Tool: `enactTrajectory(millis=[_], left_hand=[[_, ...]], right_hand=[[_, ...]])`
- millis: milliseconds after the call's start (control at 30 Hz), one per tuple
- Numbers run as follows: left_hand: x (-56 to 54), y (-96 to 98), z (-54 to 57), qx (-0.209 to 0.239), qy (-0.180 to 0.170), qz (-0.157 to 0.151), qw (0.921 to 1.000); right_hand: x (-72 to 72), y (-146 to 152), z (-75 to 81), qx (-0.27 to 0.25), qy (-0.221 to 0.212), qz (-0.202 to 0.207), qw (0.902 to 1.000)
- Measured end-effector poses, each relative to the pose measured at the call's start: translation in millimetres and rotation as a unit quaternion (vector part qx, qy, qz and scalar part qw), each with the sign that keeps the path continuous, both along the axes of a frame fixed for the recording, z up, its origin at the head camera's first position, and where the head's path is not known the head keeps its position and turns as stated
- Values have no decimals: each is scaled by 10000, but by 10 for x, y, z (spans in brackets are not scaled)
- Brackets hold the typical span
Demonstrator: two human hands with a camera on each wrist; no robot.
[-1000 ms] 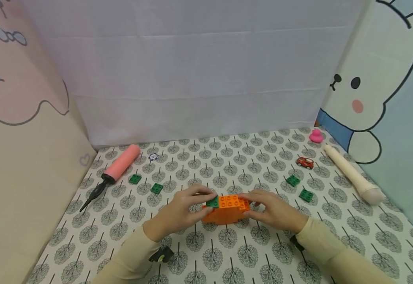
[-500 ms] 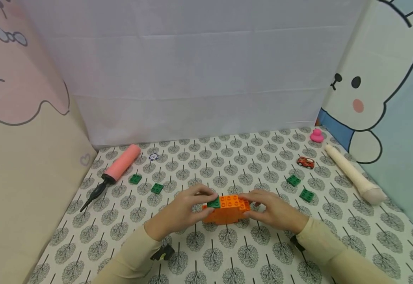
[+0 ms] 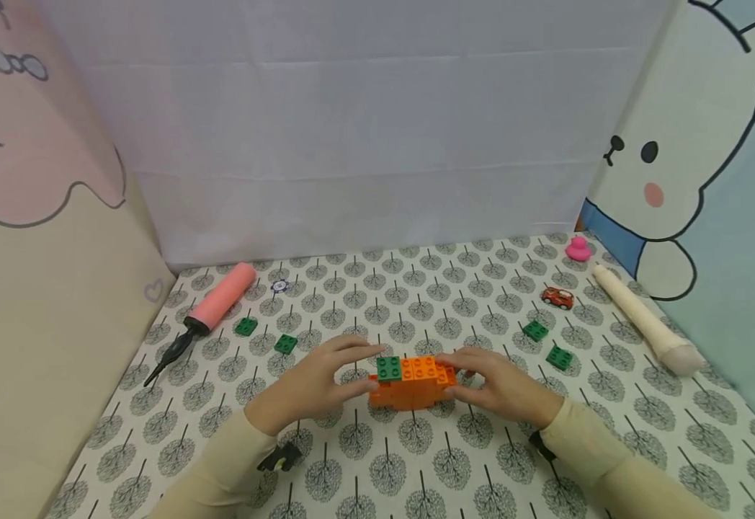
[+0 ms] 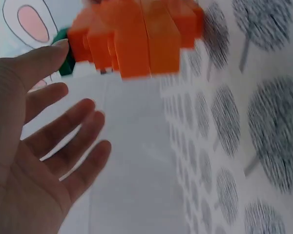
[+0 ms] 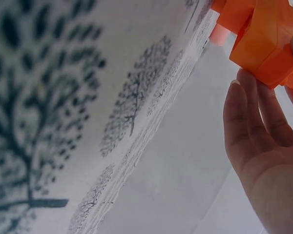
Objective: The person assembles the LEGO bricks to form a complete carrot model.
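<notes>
An orange build of toy building bricks (image 3: 413, 393) stands on the cloth in front of me, its studs up. One green brick (image 3: 388, 368) sits on its top left end. My left hand (image 3: 315, 382) is spread just left of the build, its fingers straight and apart from the green brick in the head view. In the left wrist view the thumb overlaps the green brick (image 4: 67, 53). My right hand (image 3: 501, 382) grips the right end of the orange build, thumb in front and fingers behind. The right wrist view shows those fingers against the orange bricks (image 5: 263, 44).
Two green bricks (image 3: 285, 344) lie at the left and two more green bricks (image 3: 536, 331) at the right. A pink hand pump (image 3: 225, 295) is far left. A red toy car (image 3: 557, 297), pink duck (image 3: 578, 249) and cream tube (image 3: 643, 317) lie right.
My left hand has let go of the green brick and drawn back to the left, its fingers opening. The right hand keeps its grip on the orange build.
</notes>
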State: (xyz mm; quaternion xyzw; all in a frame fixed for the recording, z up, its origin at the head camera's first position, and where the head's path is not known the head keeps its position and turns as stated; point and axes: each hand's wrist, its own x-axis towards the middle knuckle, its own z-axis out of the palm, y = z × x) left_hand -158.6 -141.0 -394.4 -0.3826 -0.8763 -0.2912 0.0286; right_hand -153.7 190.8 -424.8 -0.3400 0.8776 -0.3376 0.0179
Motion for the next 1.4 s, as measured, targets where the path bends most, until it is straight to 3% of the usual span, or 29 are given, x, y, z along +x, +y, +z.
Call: enactTrajectory(millis=[200, 367, 467, 567, 800, 1133, 1267, 1400], left_hand=[[-219, -510, -141, -698, -43, 954, 9930], [-402, -947, -286, -923, -528, 1648, 9806], [-470, -1115, -346, -968, -742, 1840, 9753], [-520, -1197, -385, -876, -929, 1845, 9745], [-600, -1255, -493, -691, -1201, 1693, 9758], [-658, -1229, -565, -832, -864, 1817, 9760], [-604, -1143, -524, -625, -615, 1893, 9780], [-466, -905, -371, 75, -454, 1793, 9827]], right_hand=[[9, -17, 22, 28, -45, -50, 10000], [8, -17, 16, -10, -49, -42, 10000], [5, -14, 5, -14, -49, -30, 10000], [6, -11, -2, -46, -63, -6, 10000], [0, -22, 5, -100, -36, 70, 9999], [-6, -30, 14, -45, 34, 64, 10000], [-7, -35, 8, -45, 4, 58, 10000], [-6, -31, -4, -18, -14, 43, 10000]])
